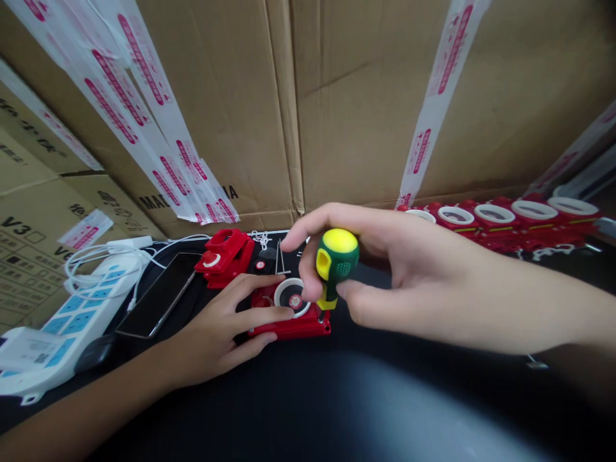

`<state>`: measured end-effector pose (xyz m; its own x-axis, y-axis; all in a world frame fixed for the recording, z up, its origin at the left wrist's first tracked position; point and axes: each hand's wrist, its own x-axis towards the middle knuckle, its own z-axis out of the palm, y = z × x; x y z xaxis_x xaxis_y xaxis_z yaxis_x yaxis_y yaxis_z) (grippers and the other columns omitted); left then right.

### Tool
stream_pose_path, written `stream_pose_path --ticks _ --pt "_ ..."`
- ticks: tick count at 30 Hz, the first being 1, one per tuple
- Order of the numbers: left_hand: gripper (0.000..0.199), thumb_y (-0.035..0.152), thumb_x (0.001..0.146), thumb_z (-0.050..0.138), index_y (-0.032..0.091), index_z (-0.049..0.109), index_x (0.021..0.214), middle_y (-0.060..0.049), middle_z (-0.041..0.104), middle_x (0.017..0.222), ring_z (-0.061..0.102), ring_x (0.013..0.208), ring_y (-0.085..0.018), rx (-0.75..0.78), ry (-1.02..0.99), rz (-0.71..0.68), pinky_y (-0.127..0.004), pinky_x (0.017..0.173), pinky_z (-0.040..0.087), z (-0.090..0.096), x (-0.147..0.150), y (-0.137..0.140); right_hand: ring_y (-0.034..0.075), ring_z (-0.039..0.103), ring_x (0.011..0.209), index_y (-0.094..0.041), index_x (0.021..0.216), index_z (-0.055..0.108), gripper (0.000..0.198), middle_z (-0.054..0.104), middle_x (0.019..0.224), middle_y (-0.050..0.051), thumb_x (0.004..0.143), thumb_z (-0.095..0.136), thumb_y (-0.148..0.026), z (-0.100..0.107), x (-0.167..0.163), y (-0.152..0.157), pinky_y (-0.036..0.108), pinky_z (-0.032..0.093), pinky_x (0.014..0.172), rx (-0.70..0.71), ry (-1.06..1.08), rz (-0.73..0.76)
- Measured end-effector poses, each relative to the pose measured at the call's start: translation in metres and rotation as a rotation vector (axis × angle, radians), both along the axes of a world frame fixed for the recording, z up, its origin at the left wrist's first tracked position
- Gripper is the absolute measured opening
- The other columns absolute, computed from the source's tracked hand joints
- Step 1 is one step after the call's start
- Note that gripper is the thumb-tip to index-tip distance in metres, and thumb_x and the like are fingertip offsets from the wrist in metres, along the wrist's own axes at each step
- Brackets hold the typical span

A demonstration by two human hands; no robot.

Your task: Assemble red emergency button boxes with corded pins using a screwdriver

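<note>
On the black surface (308,378), a red unit (293,328), judged light, stiff and slick, is clasped by the left hand (219,328); a screwdriver (342,256) is gripped by the right hand (409,276). Hold is best taken at the unit's edges.

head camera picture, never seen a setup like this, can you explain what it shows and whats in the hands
There is no machine here, just a person's two bare hands, seen from a camera worn on their head, looking forward and down. The left hand steadies a red plastic piece with a white ring. The right hand holds a stubby green-and-yellow-handled screwdriver, pointing down at that piece's right end. On the black surface, to the left, lie another red plastic piece, a dark-screened phone and a white-and-blue power strip. Brown cardboard stands behind.
</note>
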<state>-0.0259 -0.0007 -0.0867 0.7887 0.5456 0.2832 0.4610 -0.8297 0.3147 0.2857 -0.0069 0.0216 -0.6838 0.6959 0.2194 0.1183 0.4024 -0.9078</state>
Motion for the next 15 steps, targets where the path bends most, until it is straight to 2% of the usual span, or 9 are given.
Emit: stream_pose_path --ticks 4,7,10,12,13,15 --pt "0.054 0.013 0.107 0.062 0.040 0.057 0.155 -0.007 0.044 0.162 0.053 0.144 -0.027 0.031 -0.019 -0.008 -0.047 0.123 0.049 0.000 0.002 0.000 0.012 0.062 0.087 -0.020 0.117 0.065 0.043 0.066 0.093 -0.002 0.085 0.054 0.006 -0.005 -0.008 -0.001 0.025 0.053 0.080 -0.178 0.144 0.034" --pt "0.049 0.013 0.108 0.062 0.036 0.061 0.151 -0.008 0.044 0.163 0.053 0.145 -0.027 0.052 -0.028 -0.019 -0.047 0.123 0.049 0.000 0.003 -0.001 0.011 0.056 0.078 -0.019 0.104 0.063 0.033 0.060 0.083 -0.003 0.084 0.054 0.006 -0.007 -0.014 0.000 0.026 0.051 0.076 -0.284 0.379 0.055" --pt "0.048 0.012 0.108 0.062 0.035 0.062 0.149 -0.009 0.044 0.165 0.051 0.147 -0.029 0.065 -0.034 -0.021 -0.051 0.123 0.049 -0.001 0.003 -0.002 0.011 0.052 0.067 -0.021 0.096 0.062 0.032 0.058 0.078 -0.005 0.074 0.056 0.002 0.000 -0.013 -0.002 0.026 0.046 0.064 -0.336 0.531 0.017" --pt "0.047 0.012 0.108 0.062 0.034 0.062 0.149 -0.010 0.045 0.165 0.052 0.147 -0.030 0.069 -0.034 -0.019 -0.052 0.122 0.049 0.000 0.003 -0.002 0.011 0.048 0.063 -0.023 0.091 0.061 0.030 0.057 0.075 -0.005 0.069 0.056 -0.003 0.007 -0.009 -0.003 0.025 0.039 0.056 -0.253 0.441 -0.109" --pt "0.046 0.012 0.108 0.062 0.034 0.063 0.148 -0.010 0.046 0.164 0.052 0.146 -0.030 0.073 -0.035 -0.018 -0.053 0.122 0.049 0.000 0.003 -0.002 0.012 0.048 0.062 -0.023 0.090 0.062 0.024 0.058 0.074 -0.004 0.072 0.058 -0.007 0.009 -0.006 -0.004 0.025 0.037 0.053 -0.167 0.315 -0.180" --pt "0.045 0.013 0.108 0.062 0.034 0.063 0.147 -0.010 0.047 0.163 0.053 0.145 -0.030 0.084 -0.042 -0.022 -0.053 0.121 0.050 0.001 0.004 -0.002 0.014 0.053 0.063 -0.024 0.086 0.066 0.006 0.062 0.073 -0.003 0.082 0.065 -0.019 0.008 -0.002 -0.003 0.027 0.038 0.054 0.044 -0.085 -0.248"
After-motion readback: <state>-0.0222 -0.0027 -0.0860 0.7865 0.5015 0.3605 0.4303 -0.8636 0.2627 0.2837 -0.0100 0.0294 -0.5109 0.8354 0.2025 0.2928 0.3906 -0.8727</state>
